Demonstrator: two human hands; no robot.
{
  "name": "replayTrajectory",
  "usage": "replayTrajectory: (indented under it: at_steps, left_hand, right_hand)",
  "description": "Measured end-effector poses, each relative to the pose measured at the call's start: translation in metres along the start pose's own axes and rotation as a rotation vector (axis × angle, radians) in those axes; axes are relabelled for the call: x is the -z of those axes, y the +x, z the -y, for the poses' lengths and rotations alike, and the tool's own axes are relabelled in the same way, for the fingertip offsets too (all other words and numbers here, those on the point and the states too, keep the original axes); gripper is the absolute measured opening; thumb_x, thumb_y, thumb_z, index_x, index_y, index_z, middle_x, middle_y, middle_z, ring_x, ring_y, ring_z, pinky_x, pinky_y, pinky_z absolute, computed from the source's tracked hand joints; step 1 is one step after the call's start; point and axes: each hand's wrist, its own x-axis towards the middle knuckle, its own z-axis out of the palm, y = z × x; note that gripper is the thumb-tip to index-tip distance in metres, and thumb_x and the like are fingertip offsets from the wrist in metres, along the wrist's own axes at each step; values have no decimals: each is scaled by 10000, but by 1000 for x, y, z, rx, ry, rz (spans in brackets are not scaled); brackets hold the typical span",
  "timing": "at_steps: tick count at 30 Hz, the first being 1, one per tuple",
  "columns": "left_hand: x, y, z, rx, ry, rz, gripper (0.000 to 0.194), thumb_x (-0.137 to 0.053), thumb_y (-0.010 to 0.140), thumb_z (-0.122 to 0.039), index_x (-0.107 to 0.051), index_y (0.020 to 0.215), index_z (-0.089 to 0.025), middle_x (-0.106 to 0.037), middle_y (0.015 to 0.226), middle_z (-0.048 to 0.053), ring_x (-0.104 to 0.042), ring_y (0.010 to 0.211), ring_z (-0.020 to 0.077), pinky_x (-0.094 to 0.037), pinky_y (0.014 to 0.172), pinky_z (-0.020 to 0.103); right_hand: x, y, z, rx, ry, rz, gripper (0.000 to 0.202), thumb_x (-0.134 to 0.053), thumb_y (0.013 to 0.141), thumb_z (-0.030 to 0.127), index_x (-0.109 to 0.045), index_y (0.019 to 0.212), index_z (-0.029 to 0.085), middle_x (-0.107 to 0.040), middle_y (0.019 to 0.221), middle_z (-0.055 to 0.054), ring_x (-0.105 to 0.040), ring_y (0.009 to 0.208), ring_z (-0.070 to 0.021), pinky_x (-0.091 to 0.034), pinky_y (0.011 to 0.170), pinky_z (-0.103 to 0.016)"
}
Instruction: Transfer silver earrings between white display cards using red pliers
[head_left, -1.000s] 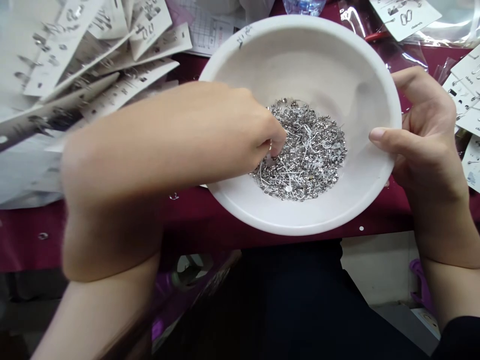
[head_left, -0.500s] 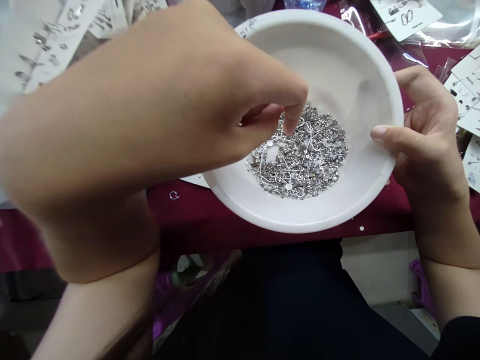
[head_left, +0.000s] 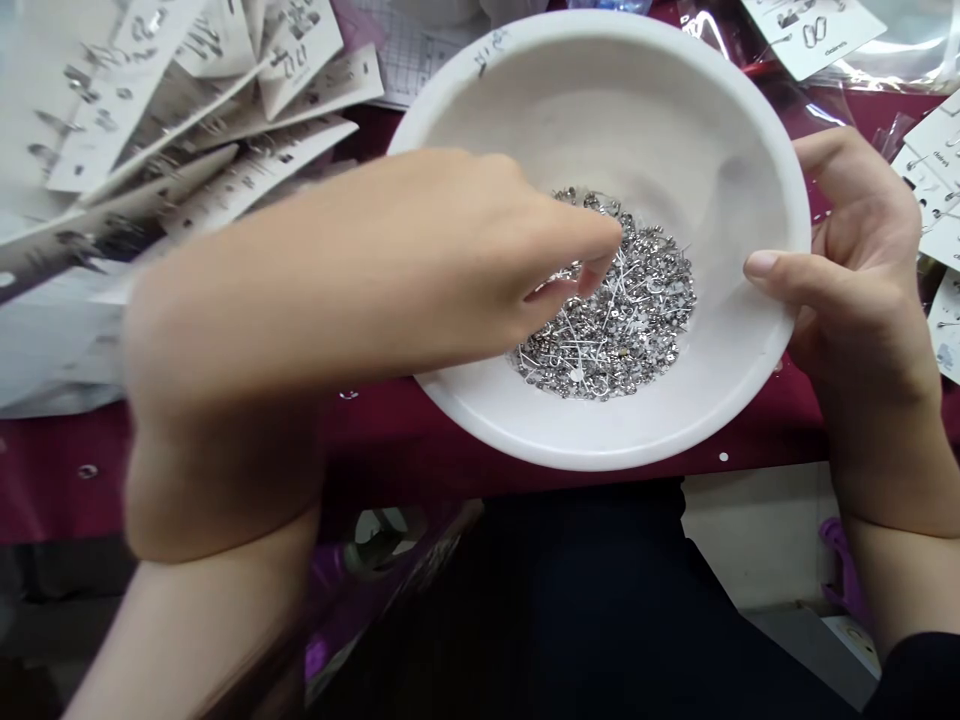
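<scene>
White bowl [head_left: 600, 110], open side up, metal pins [head_left: 619, 296], long axes crisscrossing

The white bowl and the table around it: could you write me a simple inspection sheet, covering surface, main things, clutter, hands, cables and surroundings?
Surface: dark red tabletop, with a small white disc near its front edge.
Main things: white bowl with dark marks on its rim, holding many small metal pieces.
Clutter: heaped cards bearing metal items at left; more cards at right; clear plastic behind.
Hands: left hand over the bowl, fingers bent, contents unclear; right hand grips the bowl's rim, thumb inside.
Cables: nothing seen.
Surroundings: dark clothing below the table; a purple object at lower right.
</scene>
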Motion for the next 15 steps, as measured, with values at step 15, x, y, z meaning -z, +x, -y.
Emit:
replayTrajectory:
  at_steps: [15]
  left_hand:
    - [-3, 12, -16, 23, 40, 94, 450, -272, 979, -378, -655, 932, -147, -554, 692, 39, -648, 940, 247, -467, 955, 482]
  right_hand:
    - [1, 4, -2, -46, 204, 43, 430, -876, 689, 268, -613, 1018, 181, -687, 868, 132, -627, 471, -6, -503, 371, -72]
